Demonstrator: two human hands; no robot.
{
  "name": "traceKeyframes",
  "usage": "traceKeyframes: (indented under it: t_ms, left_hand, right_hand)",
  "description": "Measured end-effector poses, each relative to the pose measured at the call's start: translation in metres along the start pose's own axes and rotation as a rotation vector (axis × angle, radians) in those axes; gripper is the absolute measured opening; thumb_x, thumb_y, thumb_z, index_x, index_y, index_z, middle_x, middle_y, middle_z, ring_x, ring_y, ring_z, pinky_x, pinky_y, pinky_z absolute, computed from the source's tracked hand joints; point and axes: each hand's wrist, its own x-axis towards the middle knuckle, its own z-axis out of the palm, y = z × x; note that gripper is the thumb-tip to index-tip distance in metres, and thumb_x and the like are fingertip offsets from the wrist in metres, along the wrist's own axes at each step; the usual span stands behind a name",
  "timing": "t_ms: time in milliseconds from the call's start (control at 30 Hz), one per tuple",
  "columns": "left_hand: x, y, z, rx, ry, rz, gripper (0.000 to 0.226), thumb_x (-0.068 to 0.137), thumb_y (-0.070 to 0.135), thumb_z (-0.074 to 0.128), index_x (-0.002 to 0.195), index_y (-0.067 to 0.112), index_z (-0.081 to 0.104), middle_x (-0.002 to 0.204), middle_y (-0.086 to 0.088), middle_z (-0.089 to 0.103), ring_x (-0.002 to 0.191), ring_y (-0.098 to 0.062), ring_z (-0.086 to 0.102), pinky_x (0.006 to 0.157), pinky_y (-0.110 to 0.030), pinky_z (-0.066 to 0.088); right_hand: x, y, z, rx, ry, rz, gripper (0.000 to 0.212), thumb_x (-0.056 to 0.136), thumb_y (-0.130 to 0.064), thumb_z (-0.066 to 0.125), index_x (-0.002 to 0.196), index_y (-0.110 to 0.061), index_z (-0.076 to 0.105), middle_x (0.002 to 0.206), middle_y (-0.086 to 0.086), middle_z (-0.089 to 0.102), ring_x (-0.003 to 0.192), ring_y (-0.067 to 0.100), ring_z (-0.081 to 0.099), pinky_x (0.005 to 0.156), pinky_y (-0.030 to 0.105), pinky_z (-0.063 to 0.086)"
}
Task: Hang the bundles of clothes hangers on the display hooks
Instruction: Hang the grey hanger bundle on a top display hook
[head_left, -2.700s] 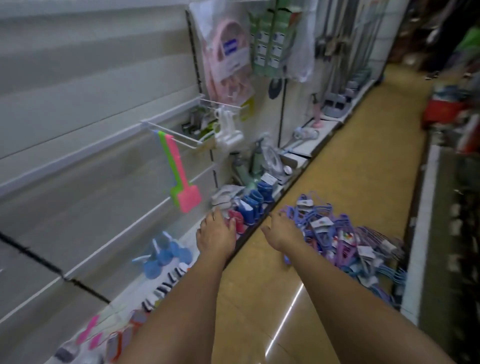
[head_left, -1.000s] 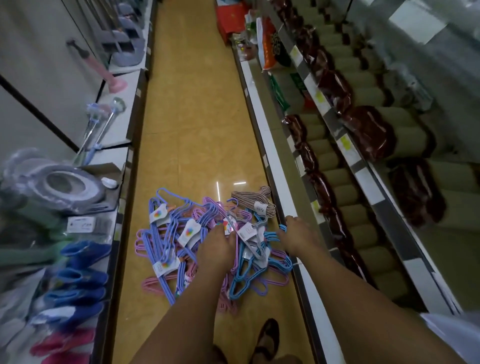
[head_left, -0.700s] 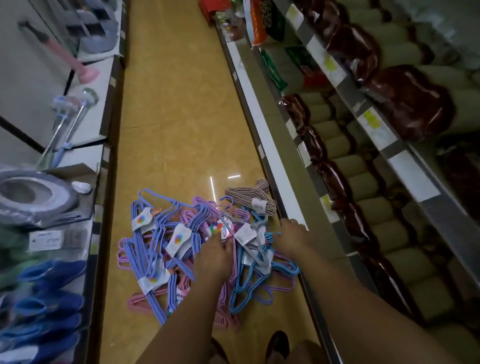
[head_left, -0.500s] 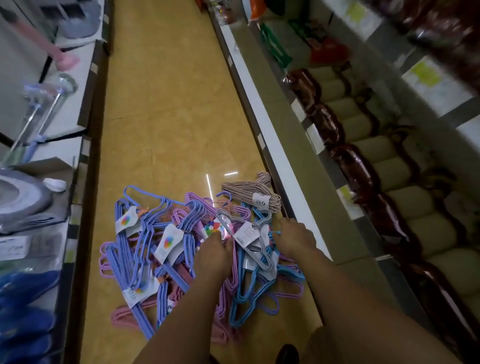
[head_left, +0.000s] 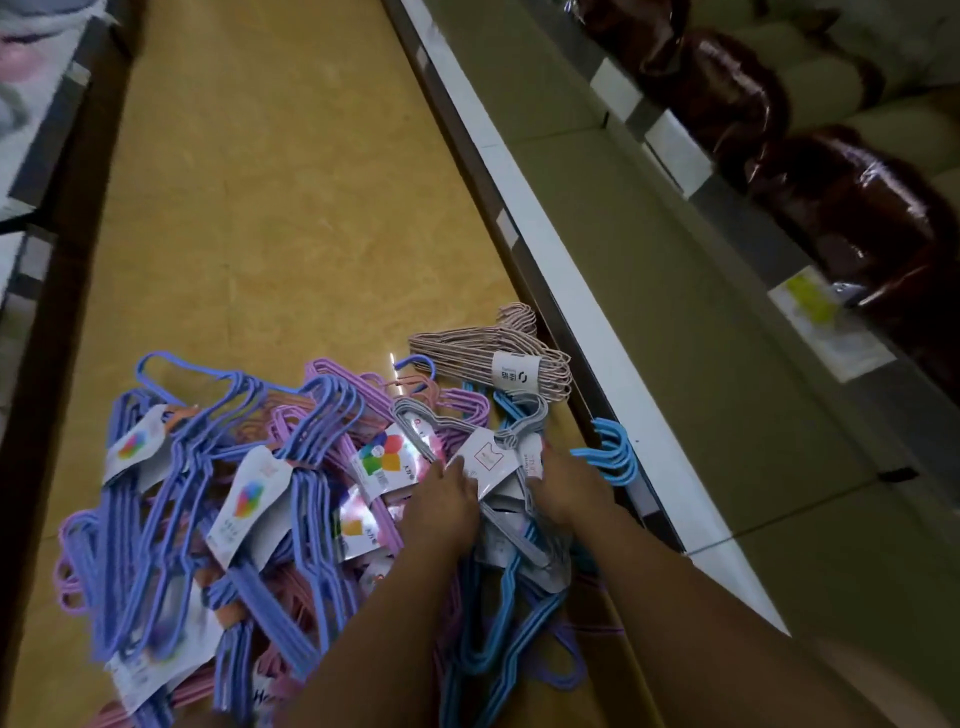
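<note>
Both hands reached into the hanger pile (head_left: 249, 499) on the floor (head_left: 291, 208): left hand (head_left: 441, 506) and right hand (head_left: 563, 486) each gripped the grey hanger bundle (head_left: 488, 457) lying between them.

Hanger bundles (head_left: 249, 499): you face smooth, coated-looking wire in blue, purple and pink, lightly sheened.
Beige bundle (head_left: 483, 353): beyond the pile, duller finish.
Labels (head_left: 249, 504): glossy printed card.
Floor (head_left: 270, 208): around the pile, polished yellow, reflecting light.
Wrapped packs (head_left: 852, 208): right of the pile, shiny, crinkled dark-red plastic film.
</note>
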Motion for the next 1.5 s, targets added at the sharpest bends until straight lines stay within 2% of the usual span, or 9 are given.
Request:
traceKeyframes:
  t_ms: [167,300,533,667,833,1033,1200,1333,1500]
  left_hand:
    - [0.015,0.002,0.025,-0.021,0.000,-0.008,0.039,0.099,0.032,0.035,0.130,0.009,0.044,0.145,-0.018,0.034,0.125,-0.036,0.042,0.101,-0.047,0.041]
    - [0.017,0.001,0.028,-0.011,0.025,-0.005,0.046,0.101,0.031,0.035,0.142,0.012,0.035,0.155,-0.012,0.019,0.137,-0.031,0.030,0.108,-0.042,0.034]
    - [0.024,-0.004,0.022,-0.050,0.072,0.000,0.043,0.098,0.031,0.042,0.136,0.011,0.039,0.137,-0.014,0.037,0.118,-0.034,0.046,0.095,-0.042,0.044]
    - [0.026,-0.008,0.013,0.013,0.102,-0.045,0.041,0.098,0.031,0.040,0.134,0.012,0.039,0.131,-0.014,0.042,0.113,-0.033,0.049,0.090,-0.041,0.044]
    - [0.028,-0.001,-0.005,0.130,0.237,-0.087,0.055,0.094,0.030,0.047,0.145,0.018,0.028,0.140,-0.013,0.039,0.129,-0.030,0.035,0.105,-0.039,0.030]
    - [0.029,0.002,-0.031,0.111,0.194,-0.096,0.077,0.090,0.022,0.055,0.152,0.021,0.008,0.158,-0.012,0.012,0.144,-0.032,0.011,0.116,-0.044,0.016]
    - [0.009,0.025,-0.072,0.114,0.145,-0.080,0.071,0.094,0.020,0.049,0.152,0.027,0.008,0.160,-0.010,0.005,0.146,-0.032,0.006,0.117,-0.045,0.010]
    - [-0.027,0.052,-0.134,0.225,0.143,-0.066,0.058,0.090,0.023,0.056,0.143,0.024,0.032,0.150,-0.008,0.032,0.141,-0.031,0.022,0.117,-0.051,0.011]
    - [-0.081,0.090,-0.234,0.154,0.212,-0.074,0.029,0.087,0.009,0.044,0.113,0.020,0.052,0.111,-0.004,0.062,0.112,-0.027,0.056,0.114,-0.055,0.014]
  right_hand:
    - [0.021,0.002,0.026,0.032,-0.040,0.006,0.035,0.097,-0.029,0.044,0.123,-0.006,0.051,0.131,0.016,0.051,0.115,0.033,0.053,0.091,0.036,0.043]
    - [0.030,-0.001,0.032,0.028,0.012,0.045,0.036,0.096,-0.025,0.046,0.127,-0.007,0.050,0.136,0.015,0.041,0.119,0.033,0.049,0.094,0.036,0.042]
    - [0.032,-0.013,0.038,0.014,0.034,0.112,0.034,0.091,-0.015,0.051,0.125,-0.007,0.053,0.133,0.016,0.048,0.122,0.033,0.046,0.097,0.037,0.042]
    - [0.032,-0.018,0.037,0.234,0.030,0.106,0.031,0.091,-0.011,0.048,0.121,-0.006,0.047,0.125,0.018,0.055,0.115,0.034,0.053,0.091,0.038,0.045]
    - [0.028,-0.030,0.028,0.538,0.194,0.125,0.029,0.091,-0.029,0.057,0.110,-0.012,0.044,0.115,0.014,0.060,0.102,0.032,0.058,0.077,0.037,0.045]
    - [0.018,-0.038,0.006,0.320,0.337,-0.019,0.022,0.091,-0.028,0.055,0.114,-0.027,0.057,0.114,0.003,0.064,0.104,0.027,0.059,0.073,0.034,0.044]
    - [-0.017,-0.055,-0.047,0.146,0.288,-0.135,0.024,0.092,-0.021,0.054,0.114,-0.027,0.062,0.119,0.003,0.064,0.107,0.027,0.059,0.072,0.030,0.042]
    - [-0.066,-0.080,-0.110,0.105,0.283,-0.206,0.024,0.091,-0.020,0.053,0.112,-0.025,0.064,0.116,0.003,0.066,0.107,0.029,0.059,0.075,0.032,0.044]
    - [-0.134,-0.120,-0.192,0.097,0.279,-0.256,0.023,0.093,-0.018,0.048,0.107,-0.023,0.065,0.107,0.005,0.068,0.100,0.030,0.060,0.068,0.033,0.040]
